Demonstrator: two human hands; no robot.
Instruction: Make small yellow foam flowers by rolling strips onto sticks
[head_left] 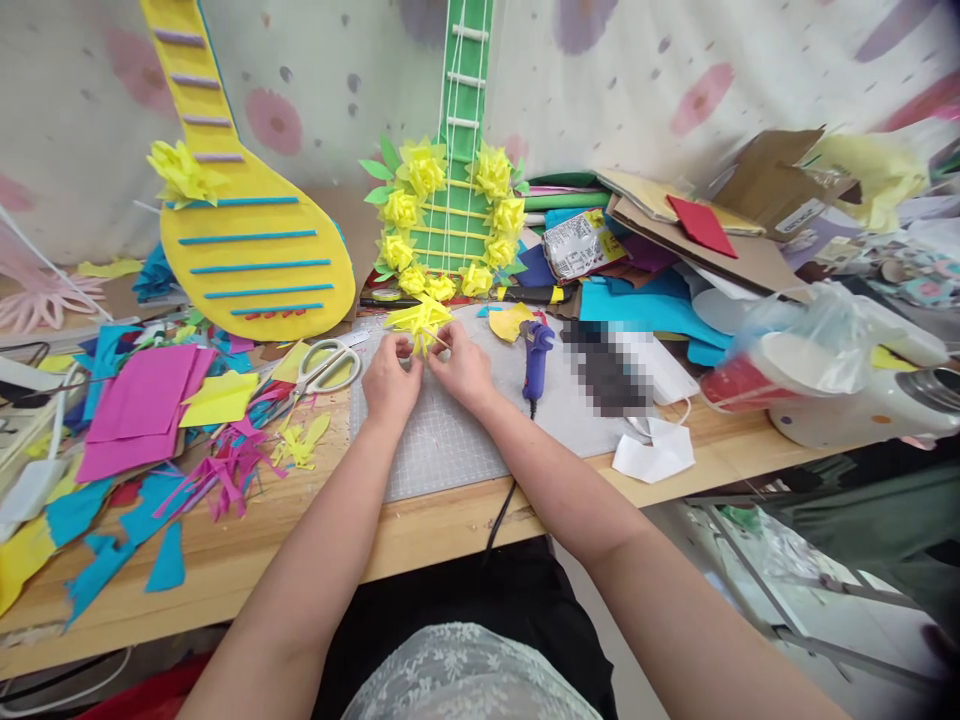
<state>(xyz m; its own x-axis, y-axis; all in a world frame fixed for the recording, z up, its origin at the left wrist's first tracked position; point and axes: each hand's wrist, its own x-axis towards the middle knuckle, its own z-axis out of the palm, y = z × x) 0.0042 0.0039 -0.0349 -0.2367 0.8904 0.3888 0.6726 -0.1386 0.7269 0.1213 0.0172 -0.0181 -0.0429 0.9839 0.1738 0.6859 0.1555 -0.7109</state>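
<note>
Over the grey cutting mat (442, 450), both my hands meet at a yellow paper flower (420, 318) with pointed petals. My left hand (391, 378) pinches it from the left, fingers closed. From the right, my right hand (461, 368) is closed on what looks like its thin pale stem. Just behind stands a green paper guitar (457, 215) ringed with yellow flowers. To the right of my hands lies a blue hot glue gun (537, 358), its cord running off the table's front. A yellow paper piece (510, 322) is beside it.
Scissors (326, 368) and paper scraps (232, 465) cover the left of the wooden table (300, 560). A yellow paper guitar (259, 245) leans behind them. On the right are stacked card (720, 250), a bagged cup (787, 365) and a white tumbler (840, 410).
</note>
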